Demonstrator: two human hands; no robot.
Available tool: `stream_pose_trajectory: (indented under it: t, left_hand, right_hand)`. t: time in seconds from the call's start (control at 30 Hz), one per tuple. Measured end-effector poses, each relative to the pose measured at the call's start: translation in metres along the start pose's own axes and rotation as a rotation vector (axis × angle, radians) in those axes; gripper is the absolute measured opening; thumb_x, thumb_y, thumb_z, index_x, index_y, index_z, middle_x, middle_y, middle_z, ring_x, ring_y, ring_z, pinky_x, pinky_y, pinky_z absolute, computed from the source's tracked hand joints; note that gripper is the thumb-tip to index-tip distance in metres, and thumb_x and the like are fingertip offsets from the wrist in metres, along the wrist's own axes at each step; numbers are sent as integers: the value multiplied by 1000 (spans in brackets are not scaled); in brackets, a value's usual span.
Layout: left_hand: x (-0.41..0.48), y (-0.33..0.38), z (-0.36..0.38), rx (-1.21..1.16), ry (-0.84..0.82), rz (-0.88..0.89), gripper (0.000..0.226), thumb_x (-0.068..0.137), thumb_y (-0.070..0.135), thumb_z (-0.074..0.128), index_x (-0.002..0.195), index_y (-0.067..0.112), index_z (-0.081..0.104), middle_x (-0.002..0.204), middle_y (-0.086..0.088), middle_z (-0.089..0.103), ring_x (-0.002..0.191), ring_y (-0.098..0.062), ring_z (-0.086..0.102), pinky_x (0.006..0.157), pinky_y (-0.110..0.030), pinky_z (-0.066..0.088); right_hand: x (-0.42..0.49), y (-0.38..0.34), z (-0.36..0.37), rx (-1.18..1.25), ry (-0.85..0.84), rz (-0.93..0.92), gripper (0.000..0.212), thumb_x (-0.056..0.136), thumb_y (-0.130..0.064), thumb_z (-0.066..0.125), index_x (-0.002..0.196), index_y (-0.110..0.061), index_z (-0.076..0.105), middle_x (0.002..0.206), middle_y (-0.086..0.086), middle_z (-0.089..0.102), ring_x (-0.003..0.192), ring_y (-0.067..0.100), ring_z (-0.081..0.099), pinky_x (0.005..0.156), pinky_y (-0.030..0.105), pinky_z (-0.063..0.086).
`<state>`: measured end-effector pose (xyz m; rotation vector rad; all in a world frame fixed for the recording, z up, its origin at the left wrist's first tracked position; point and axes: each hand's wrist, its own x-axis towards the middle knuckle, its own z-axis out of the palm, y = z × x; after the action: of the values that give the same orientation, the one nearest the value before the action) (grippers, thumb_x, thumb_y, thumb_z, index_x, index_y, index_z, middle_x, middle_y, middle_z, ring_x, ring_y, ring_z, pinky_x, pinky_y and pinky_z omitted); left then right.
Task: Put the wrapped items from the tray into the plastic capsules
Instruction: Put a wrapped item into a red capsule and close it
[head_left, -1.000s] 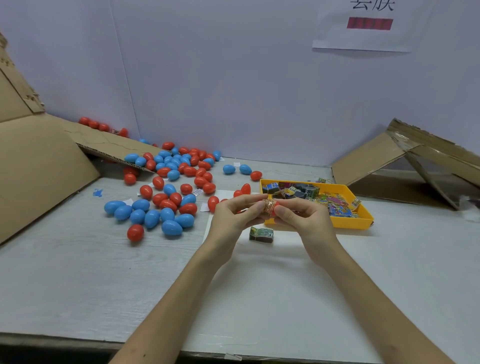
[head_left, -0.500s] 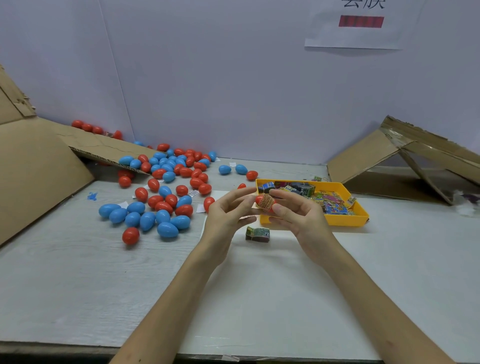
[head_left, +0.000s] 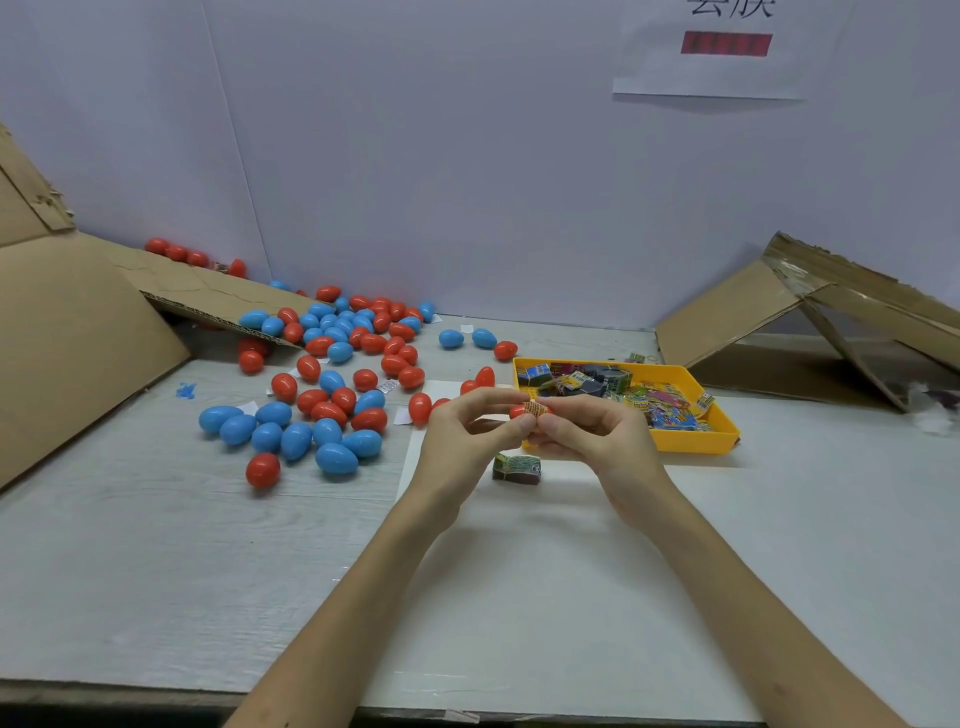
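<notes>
My left hand (head_left: 467, 436) and my right hand (head_left: 597, 434) meet over the table in front of the yellow tray (head_left: 722, 434). Between their fingertips sits a red capsule (head_left: 517, 413) with a gold wrapped item (head_left: 535, 408) pressed against it; both hands pinch this pair. The tray holds several colourful wrapped items (head_left: 592, 382). One more wrapped item (head_left: 517, 468) lies on the table just below my hands. Many red and blue egg-shaped capsules (head_left: 332, 400) are scattered at the left.
A white paper sheet (head_left: 519, 545) lies under my forearms. Cardboard flaps stand at the left (head_left: 78, 338) and at the right (head_left: 810, 312). A white wall panel (head_left: 467, 156) closes off the back. The table's front edge (head_left: 156, 691) is near me.
My hands have stayed together at the tray's front corner; the fingers have closed in on the red capsule and gold wrapped item. The view shifted slightly.
</notes>
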<state>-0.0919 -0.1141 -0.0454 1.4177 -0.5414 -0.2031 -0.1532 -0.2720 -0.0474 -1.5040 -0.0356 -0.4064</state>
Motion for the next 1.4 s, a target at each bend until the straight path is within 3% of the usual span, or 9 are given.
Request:
stream_pose_trajectory:
  t: [0.53,0.67,0.83,0.9,1.0,1.13,1.23,1.3,1.4]
  left_hand:
    - [1,-3,0,80,17,16,18,83,22,78,90,37,72,90,13,74,90,-8,71,69,-16,54]
    - [1,-4,1,107,29,24,18,85,21,76,92,37,71,93,10,74,91,-10,70,71,-17,56]
    - [3,-2,-1,119,21,39,19,85,31,75,103,34,70,100,10,73,97,-10,69,78,-23,58]
    - [4,-2,-4,177,35,83,21,86,38,72,107,35,68,100,16,72,98,-3,67,80,-20,56]
    - [5,-5,-7,317,65,109,13,90,29,70,101,35,67,96,20,70,93,1,64,74,-13,51]
    - [3,-16,-10,649,-61,23,31,85,15,65,108,36,65,108,17,64,103,-4,58,86,-22,49]
    - [1,-21,-8,951,-187,51,31,85,20,66,113,34,66,109,11,63,103,-9,55,93,-33,47]
    - [1,-22,-7,955,-191,87,29,85,21,69,112,31,68,105,11,63,100,-9,55,90,-29,46]
    - [4,-25,-8,938,-182,123,29,85,20,71,113,29,71,103,12,62,95,-6,54,81,-18,41]
  right_hand:
    - [0,2,-1,-12,-1,5,27,83,-8,69,110,-10,71,94,13,76,87,31,74,77,34,61]
    - [1,3,-2,-29,-8,13,28,87,-2,66,115,-5,69,96,15,75,88,32,73,79,35,60]
    - [1,1,-1,40,11,47,21,88,-6,66,108,-8,72,98,16,75,91,33,73,82,40,60]
    - [3,-3,-1,131,27,74,26,84,-8,68,109,-5,70,104,17,73,96,32,71,83,39,60]
    - [6,-8,-7,311,85,129,38,73,-7,71,110,-2,63,109,19,71,99,33,70,82,33,59]
    - [8,-11,-14,494,185,189,43,73,-11,71,113,-4,57,103,16,73,94,30,72,73,31,60]
    - [9,-10,-15,468,225,209,45,74,-19,72,114,-6,58,97,13,74,87,26,73,67,27,59]
    - [9,-10,-16,450,240,249,46,76,-22,71,116,-4,59,95,15,74,84,24,74,65,26,58]
    - [15,-15,-24,600,273,362,26,88,-15,66,108,1,62,91,18,74,78,22,74,63,25,60]
